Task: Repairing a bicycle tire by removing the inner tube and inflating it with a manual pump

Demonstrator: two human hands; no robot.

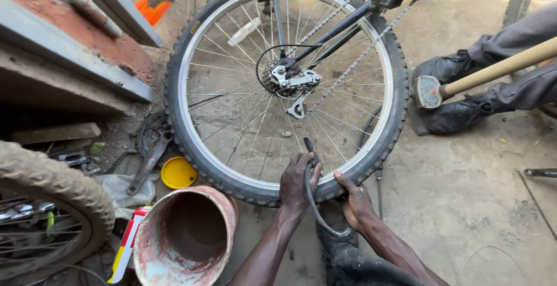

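At the far left a second knobby tyre [55, 184] is cut off by the frame edge, only its upper arc and a few spokes showing. Beside it a rusty crank arm [149, 161] lies on the dirt floor [464, 193] next to one yellow lid [178, 173], and one paint-crusted bucket [185, 236] lies tipped toward the camera, its lower rim cut off by the bottom edge. The bicycle's rear wheel [284, 88] fills the middle, standing upright on the ground; its sprocket cluster [272, 80] and derailleur [296, 80] are visible, but the frame above is cropped off at the top. At the bottom of that wheel the left hand [296, 184] is clenched around a black pump hose [313, 204] where it meets the rim, so the valve itself is hidden behind the fingers. The right hand [355, 202] lies released, fingers spread and pressing against the tyre just beside the hose. Below them one dark shoe [336, 242] is partly hidden by the forearms. At the right another person's two black boots [452, 91] stand either side of a pump gauge [428, 91], with a wooden handle [505, 65] running out of frame.
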